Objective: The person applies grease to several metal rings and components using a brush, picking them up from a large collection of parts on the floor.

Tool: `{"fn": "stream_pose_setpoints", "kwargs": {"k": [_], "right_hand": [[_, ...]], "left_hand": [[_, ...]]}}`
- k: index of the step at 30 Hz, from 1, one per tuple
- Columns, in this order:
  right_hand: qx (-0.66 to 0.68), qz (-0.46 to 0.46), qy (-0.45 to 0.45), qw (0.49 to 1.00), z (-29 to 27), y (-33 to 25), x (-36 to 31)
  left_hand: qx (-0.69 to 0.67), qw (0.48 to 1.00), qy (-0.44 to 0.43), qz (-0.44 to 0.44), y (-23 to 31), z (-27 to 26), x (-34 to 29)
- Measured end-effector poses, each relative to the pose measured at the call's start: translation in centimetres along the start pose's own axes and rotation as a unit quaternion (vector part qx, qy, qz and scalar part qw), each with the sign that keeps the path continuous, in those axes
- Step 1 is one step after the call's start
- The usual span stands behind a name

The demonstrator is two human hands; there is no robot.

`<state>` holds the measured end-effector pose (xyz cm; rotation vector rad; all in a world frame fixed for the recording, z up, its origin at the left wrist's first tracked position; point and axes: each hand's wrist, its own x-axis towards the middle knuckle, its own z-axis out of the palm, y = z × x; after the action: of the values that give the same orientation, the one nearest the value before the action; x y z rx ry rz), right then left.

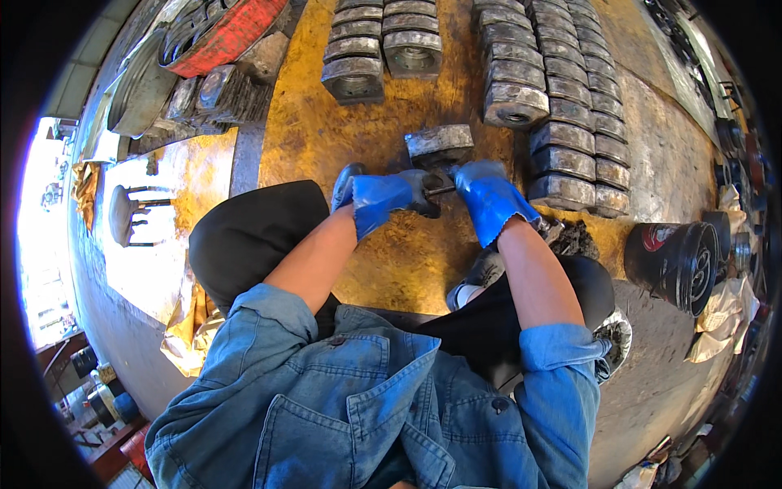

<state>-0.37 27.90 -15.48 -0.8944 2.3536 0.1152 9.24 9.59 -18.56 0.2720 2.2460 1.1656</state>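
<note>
Both my hands wear blue gloves with darkened fingers and come together over the yellow, grease-stained board. My left hand is closed round a short dark rod, which sticks out toward the right. Its far end meets the fingers of my right hand, which are curled; what they grip is hidden. Just beyond the hands lies a worn grey metal block, tilted slightly, its near side close to my right fingertips.
Rows of similar metal blocks stand at the back and right. A black bucket stands at far right. To the left are a red ring-shaped part, stacked plates and a small stool. My bent knees flank the work.
</note>
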Motion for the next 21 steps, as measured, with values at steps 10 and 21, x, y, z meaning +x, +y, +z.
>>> {"fn": "stream_pose_setpoints", "kwargs": {"k": [10, 21], "right_hand": [[0.043, 0.038, -0.013, 0.998, 0.1, -1.4, -2.5], [0.104, 0.104, 0.059, 0.987, 5.2, -1.1, -1.2]], "left_hand": [[0.159, 0.977, 0.069, -0.122, 8.3, 0.7, -0.8], [0.224, 0.943, 0.15, -0.195, 7.9, 4.4, 1.3]]}}
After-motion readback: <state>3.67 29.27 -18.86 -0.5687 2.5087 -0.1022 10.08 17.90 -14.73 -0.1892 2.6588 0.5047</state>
